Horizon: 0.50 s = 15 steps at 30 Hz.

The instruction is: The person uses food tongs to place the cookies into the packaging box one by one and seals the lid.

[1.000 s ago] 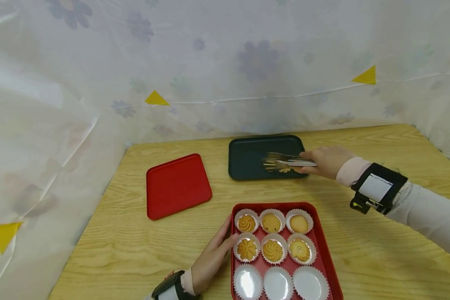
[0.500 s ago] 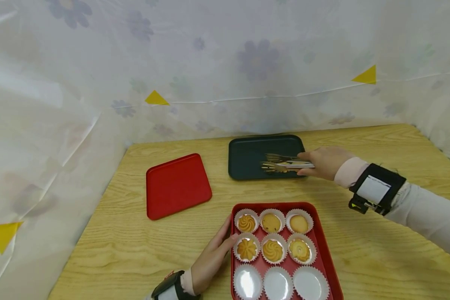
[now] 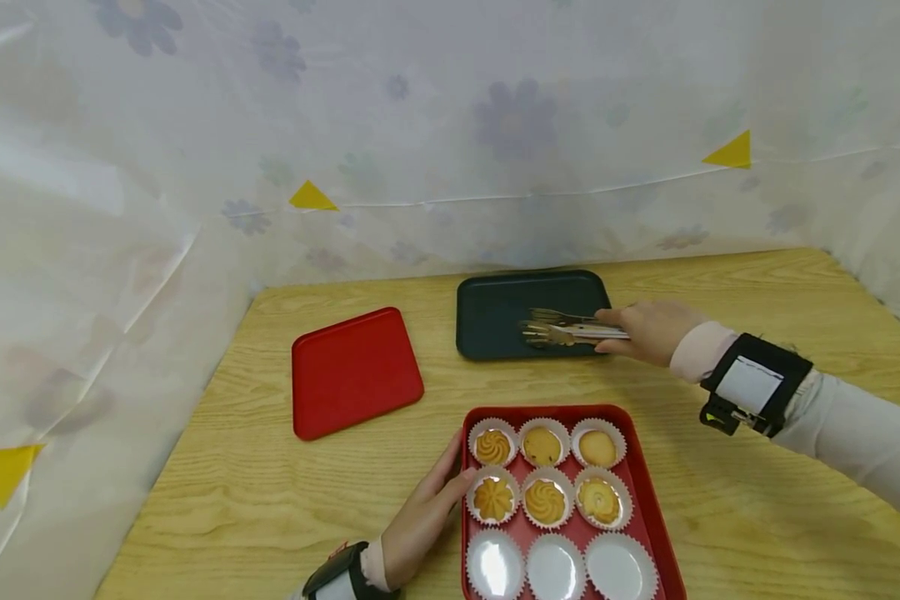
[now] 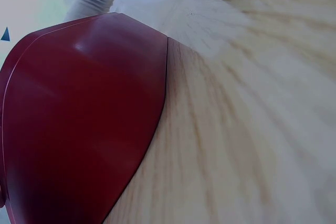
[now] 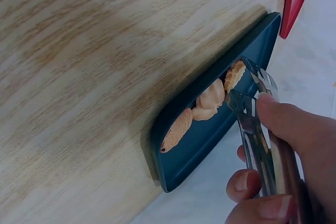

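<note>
My right hand (image 3: 656, 329) holds metal serving tongs (image 5: 247, 114) low over the dark green tray (image 3: 495, 304). In the right wrist view the tongs are spread, with their slotted tips on either side of a ridged cookie (image 5: 234, 75). Beside that one lie several more, among them a pale shell-like cookie (image 5: 212, 95) and a speckled cookie (image 5: 178, 127). My left hand (image 3: 422, 518) rests along the left wall of a deep red tray (image 3: 547, 411), thumb over its rim. Inside are white paper cups; two rows hold cookies, including a swirl cookie (image 3: 546, 500), and the near-row cups (image 3: 557, 571) are empty.
A flat red tray (image 3: 356, 375) lies at the left on the wooden table (image 3: 232, 467). A pale flowered sheet (image 3: 420, 125) hangs behind and at the sides. The wall of the deep tray (image 4: 89, 114) fills much of the left wrist view.
The tongs have shifted slightly left over the green tray, and my right wrist has dipped a little. My left hand and the trays have stayed in place.
</note>
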{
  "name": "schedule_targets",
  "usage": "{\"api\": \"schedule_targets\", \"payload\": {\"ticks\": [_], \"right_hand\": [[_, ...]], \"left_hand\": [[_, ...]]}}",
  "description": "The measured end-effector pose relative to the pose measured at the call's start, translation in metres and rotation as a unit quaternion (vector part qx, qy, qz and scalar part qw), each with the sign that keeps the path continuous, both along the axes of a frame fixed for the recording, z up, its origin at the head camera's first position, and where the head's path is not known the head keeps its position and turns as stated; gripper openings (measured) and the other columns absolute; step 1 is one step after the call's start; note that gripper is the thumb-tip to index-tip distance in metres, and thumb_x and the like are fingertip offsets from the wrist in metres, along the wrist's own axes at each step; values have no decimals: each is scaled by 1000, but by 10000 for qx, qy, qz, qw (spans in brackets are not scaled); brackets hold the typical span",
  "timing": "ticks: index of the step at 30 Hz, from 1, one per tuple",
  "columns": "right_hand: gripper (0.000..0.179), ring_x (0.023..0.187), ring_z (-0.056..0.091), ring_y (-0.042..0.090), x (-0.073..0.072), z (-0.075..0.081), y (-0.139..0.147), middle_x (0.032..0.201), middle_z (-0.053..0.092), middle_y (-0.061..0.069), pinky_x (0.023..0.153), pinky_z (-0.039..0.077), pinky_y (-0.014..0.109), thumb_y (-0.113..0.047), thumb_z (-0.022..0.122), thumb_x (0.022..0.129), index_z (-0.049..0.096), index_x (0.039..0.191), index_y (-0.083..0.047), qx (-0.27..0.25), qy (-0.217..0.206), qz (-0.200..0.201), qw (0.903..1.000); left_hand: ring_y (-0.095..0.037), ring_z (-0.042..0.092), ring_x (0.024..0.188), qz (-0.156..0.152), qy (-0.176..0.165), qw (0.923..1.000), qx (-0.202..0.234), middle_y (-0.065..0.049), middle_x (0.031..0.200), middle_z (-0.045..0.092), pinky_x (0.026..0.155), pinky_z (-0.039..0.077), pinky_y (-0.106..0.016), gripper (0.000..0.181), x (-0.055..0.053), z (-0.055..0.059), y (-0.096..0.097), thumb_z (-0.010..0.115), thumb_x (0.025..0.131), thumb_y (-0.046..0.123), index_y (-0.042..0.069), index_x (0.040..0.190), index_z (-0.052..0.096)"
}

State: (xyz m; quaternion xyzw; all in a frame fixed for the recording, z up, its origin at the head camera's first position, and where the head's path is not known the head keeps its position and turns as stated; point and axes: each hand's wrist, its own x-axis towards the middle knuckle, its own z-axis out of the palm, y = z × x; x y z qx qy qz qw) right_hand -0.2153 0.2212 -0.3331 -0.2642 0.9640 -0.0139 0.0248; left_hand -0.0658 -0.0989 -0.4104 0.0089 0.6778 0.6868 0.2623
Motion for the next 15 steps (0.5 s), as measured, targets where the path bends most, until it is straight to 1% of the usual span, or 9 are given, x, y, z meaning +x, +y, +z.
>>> {"api": "schedule_targets", "payload": {"ticks": [1,3,4,7,9,10,13,15], "right_hand": [[51,63,67,23,-1,0,1,83,72,16,70,57,48,-34,70,88,63,124,2,-58,-38,-6,10000],[51,64,67,23,-2,-1,3,80,72,14,72,57,49,-34,70,88,63,124,2,-152,-114,-27,9998],[52,63,67,22,-2,-2,4,76,71,12,72,57,50,-34,70,88,63,124,2,-177,-144,-38,9997],[53,61,64,18,-3,-1,6,72,69,9,72,57,49,-35,70,88,62,125,2,-265,-244,-74,9993],[54,60,61,15,-2,1,7,72,68,7,69,57,47,-34,70,88,62,126,3,-345,-290,-103,9989],[54,58,58,14,-1,2,8,69,66,5,66,57,44,-34,70,88,61,126,3,-374,-322,-120,9987],[54,54,50,12,3,6,9,64,60,1,55,51,35,-35,70,87,61,126,2,-479,-312,-103,9983],[54,54,48,11,6,9,10,66,61,0,53,48,31,-36,71,87,62,125,2,-579,-254,-43,9980]], "left_hand": [[-34,8,148,0,9,10000,2,-12,162,11,116,15,-57,68,0,0,0,46,102,38,16,157,13],[-34,8,148,5,-4,10000,9,-12,162,11,116,15,-57,68,0,0,0,46,102,39,16,157,13],[-34,8,148,8,-6,10000,11,-12,162,11,116,15,-58,68,1,0,0,46,102,39,16,157,13],[-35,8,147,14,-42,10000,17,-12,162,12,116,15,-59,68,1,0,0,46,102,39,16,157,14],[-36,8,147,20,-51,10000,20,-13,162,12,116,14,-59,68,1,0,0,46,102,39,17,157,14],[-36,9,147,24,-54,10000,24,-13,162,12,116,14,-59,68,1,0,0,46,102,39,17,157,14],[-36,9,147,35,-68,10000,27,-14,162,12,116,14,-60,68,1,0,1,47,101,39,17,157,14],[-36,9,147,42,-64,10000,25,-14,162,12,116,13,-60,68,1,1,1,47,101,38,17,157,14]]}}
